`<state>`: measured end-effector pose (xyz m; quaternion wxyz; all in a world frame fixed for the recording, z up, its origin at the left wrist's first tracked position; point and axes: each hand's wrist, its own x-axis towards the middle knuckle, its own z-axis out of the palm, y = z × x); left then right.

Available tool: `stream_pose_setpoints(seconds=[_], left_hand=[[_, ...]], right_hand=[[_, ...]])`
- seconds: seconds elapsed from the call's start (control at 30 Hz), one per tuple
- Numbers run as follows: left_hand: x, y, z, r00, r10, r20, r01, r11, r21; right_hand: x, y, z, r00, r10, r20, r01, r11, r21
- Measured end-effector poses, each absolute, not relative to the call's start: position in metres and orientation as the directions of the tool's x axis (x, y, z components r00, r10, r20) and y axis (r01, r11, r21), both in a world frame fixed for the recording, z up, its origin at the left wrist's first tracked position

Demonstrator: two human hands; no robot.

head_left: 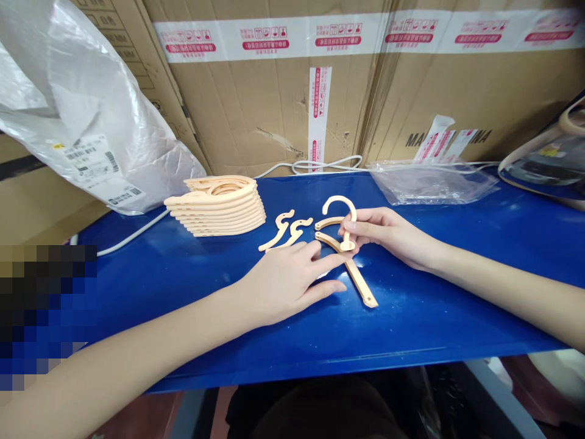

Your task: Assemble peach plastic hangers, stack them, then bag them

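My right hand (386,233) pinches the hook (351,210), my left hand (287,277) is half spread, with stacked hangers (219,212) at hook's nine o'clock.

Cardboard boxes (256,97) behind a blue table (434,323)

Hanger (361,283) partly behind right hand (388,235); label (94,163) illegible

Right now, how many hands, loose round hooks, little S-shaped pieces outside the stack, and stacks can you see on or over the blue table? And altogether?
Hands: 2 (left hand, right hand)
Loose round hook: 1
Little S-shaped pieces: 2
Stack: 1
Total: 6
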<state>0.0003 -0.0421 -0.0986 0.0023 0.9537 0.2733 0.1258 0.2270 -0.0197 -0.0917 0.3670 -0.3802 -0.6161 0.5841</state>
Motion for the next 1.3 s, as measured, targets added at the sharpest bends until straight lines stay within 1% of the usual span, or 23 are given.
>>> stream_pose_setpoints(seconds=[0.07, 0.13, 0.33, 0.6, 0.77, 0.93, 1.07, 1.3], left_hand=[[0.000, -0.042, -0.098, 0.825, 0.507, 0.250, 0.508, -0.859, 0.067], [0.001, -0.043, -0.098, 0.837, 0.485, 0.255, 0.479, -0.873, 0.090], [0.000, -0.043, -0.093, 0.842, 0.502, 0.195, 0.483, -0.864, 0.139], [-0.002, -0.046, -0.086, 0.824, 0.543, 0.160, 0.496, -0.829, 0.260], [-0.001, -0.049, -0.087, 0.813, 0.545, 0.206, 0.460, -0.818, 0.346], [0.000, -0.052, -0.090, 0.791, 0.560, 0.245, 0.466, -0.812, 0.350], [-0.001, -0.052, -0.089, 0.781, 0.570, 0.257, 0.483, -0.811, 0.330], [-0.002, -0.052, -0.090, 0.755, 0.583, 0.300, 0.472, -0.801, 0.369]], right_hand=[[0.226, -0.021, -0.091, -0.453, 0.892, -0.004, 0.054, 0.023, -0.998], [0.226, -0.021, -0.091, -0.450, 0.893, 0.000, 0.065, 0.032, -0.997], [0.228, -0.020, -0.094, -0.419, 0.907, 0.046, 0.090, 0.092, -0.992], [0.228, -0.017, -0.094, -0.308, 0.948, 0.081, 0.133, 0.128, -0.983], [0.229, -0.017, -0.094, -0.301, 0.947, 0.111, 0.155, 0.163, -0.974], [0.229, -0.018, -0.094, -0.313, 0.946, 0.081, 0.201, 0.149, -0.968], [0.229, -0.019, -0.094, -0.321, 0.943, 0.084, 0.192, 0.152, -0.970], [0.227, -0.020, -0.092, -0.334, 0.939, 0.085, 0.166, 0.147, -0.975]])
